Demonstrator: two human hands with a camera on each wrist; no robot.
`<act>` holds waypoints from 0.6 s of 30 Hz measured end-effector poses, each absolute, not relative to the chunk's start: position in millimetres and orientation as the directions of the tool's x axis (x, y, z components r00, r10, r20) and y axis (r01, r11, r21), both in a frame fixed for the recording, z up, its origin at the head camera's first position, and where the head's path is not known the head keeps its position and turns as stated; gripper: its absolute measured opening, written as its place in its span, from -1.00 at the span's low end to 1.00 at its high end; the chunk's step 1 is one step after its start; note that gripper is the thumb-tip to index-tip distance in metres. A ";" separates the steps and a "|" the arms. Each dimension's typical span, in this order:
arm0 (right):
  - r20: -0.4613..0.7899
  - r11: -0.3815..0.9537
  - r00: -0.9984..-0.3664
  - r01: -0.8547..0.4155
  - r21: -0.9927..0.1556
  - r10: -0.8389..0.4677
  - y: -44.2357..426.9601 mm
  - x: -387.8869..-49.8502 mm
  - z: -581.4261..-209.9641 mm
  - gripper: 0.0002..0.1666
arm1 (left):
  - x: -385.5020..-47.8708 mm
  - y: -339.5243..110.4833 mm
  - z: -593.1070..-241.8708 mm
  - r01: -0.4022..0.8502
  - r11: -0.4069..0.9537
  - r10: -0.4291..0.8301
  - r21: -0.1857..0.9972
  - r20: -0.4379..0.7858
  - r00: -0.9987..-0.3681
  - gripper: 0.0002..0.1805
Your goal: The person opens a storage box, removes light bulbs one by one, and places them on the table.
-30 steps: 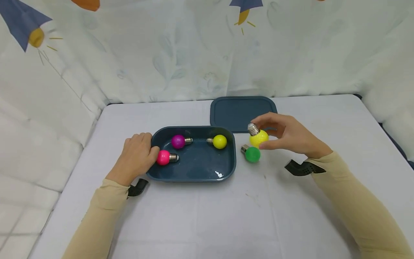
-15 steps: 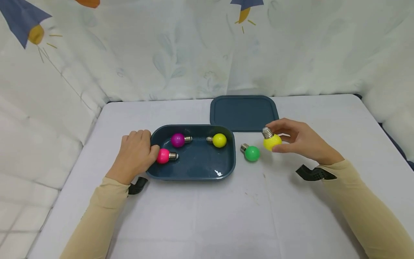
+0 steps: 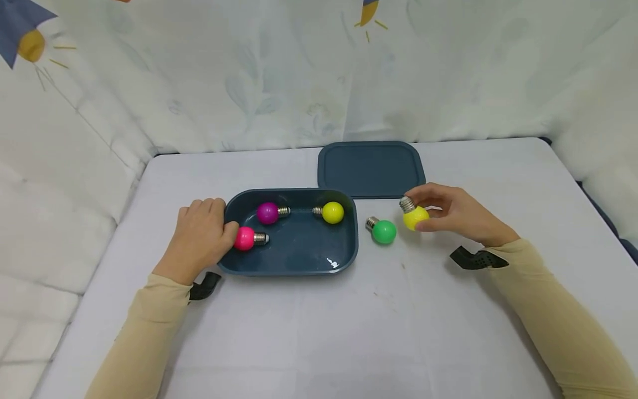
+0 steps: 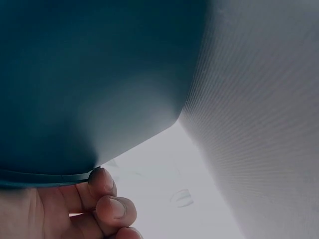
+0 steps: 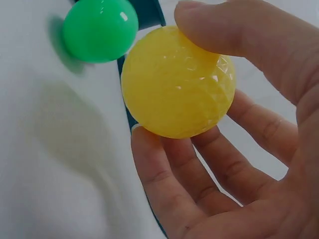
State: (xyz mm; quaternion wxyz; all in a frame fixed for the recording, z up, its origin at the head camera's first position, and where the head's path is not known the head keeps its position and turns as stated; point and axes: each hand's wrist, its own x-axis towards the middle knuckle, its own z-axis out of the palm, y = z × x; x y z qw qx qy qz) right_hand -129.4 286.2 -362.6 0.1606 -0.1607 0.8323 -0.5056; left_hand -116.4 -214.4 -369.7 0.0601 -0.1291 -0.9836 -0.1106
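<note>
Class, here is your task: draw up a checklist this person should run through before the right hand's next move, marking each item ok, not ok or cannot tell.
1. Grip: right hand pinches the held bulb: ok.
2. Steadying: left hand holds the tray by its left end: ok.
3. Uncovered: the lid lies beyond the tray: ok.
4. Nothing between held bulb and tray: not ok; the green bulb lies there.
5. Left thumb off the pink bulb: cannot tell from these views.

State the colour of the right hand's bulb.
Yellow; the bulb shows best in the right wrist view.
</note>
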 end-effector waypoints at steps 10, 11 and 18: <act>-0.164 0.492 -0.880 -0.088 -0.866 -0.446 285.8 -134.0 -374.1 -0.34 | -116.9 -214.0 -370.4 0.286 0.938 0.251 0.198 0.186 -0.950 -0.82; -0.166 0.496 -0.877 -0.091 -0.864 -0.451 285.9 -134.4 -375.0 -0.35 | -116.7 -214.0 -370.5 0.287 0.937 0.251 0.197 0.190 -0.949 -0.82; -0.173 0.525 -0.872 -0.108 -0.844 -0.457 287.5 -136.3 -376.9 -0.35 | -116.1 -214.8 -370.6 0.293 0.936 0.254 0.195 0.200 -0.946 -0.82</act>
